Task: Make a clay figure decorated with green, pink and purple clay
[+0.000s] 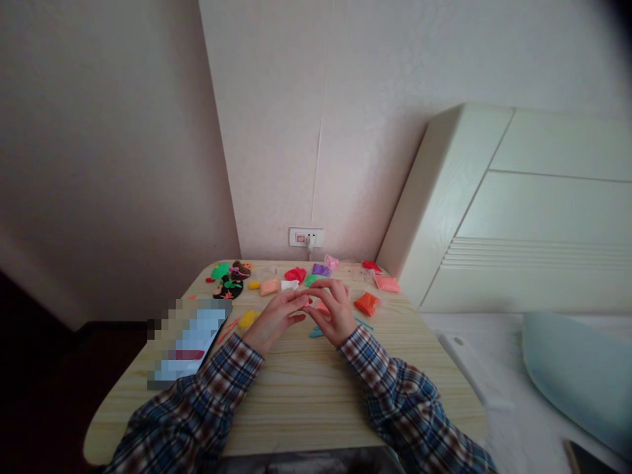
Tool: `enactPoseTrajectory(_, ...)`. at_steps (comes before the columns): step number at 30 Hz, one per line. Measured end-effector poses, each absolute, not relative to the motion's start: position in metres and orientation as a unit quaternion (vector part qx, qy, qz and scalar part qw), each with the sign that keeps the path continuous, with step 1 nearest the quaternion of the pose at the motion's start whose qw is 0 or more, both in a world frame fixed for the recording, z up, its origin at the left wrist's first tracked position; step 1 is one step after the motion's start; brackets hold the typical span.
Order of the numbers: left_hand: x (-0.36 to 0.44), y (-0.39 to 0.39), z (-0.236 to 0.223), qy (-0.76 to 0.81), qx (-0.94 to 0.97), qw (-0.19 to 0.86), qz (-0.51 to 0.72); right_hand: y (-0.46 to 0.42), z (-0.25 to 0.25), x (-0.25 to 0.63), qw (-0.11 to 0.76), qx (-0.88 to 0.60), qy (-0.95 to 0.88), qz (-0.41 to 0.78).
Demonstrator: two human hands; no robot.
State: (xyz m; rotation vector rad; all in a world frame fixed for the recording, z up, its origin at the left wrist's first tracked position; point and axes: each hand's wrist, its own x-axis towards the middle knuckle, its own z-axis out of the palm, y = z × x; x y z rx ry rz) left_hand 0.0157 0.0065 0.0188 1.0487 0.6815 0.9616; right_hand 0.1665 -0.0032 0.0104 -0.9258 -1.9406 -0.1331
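Observation:
Above the middle of the table, my left hand [277, 319] and my right hand [333, 311] meet at the fingertips. Pinched between them is a small red piece of clay [309, 301], mostly covered by the fingers. A yellow lump of clay [247, 320] lies beside my left hand. Close under my right hand are a blue tool [316, 332] and some pink clay, partly hidden. To its right rests an orange clay packet [367, 304].
Clay packets, including red [295, 275], purple [321, 270], peach [269, 286] and pink [388, 284], line the table's back. At back left sit a black piece with coloured shapes [230, 288] and a green piece [220, 270]. A blurred-out tablet [190, 339] lies left. A wall socket [306, 237] is behind.

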Motion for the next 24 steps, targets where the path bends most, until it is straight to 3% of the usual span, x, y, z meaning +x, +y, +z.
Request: enactPoseTrajectory(24, 0.0157, 0.0044, 0.0222, 0.303, 0.463, 0.722, 0.416, -0.0023, 0.0099, 0.1678, 0.474, -0.384, -0.791, -0.044)
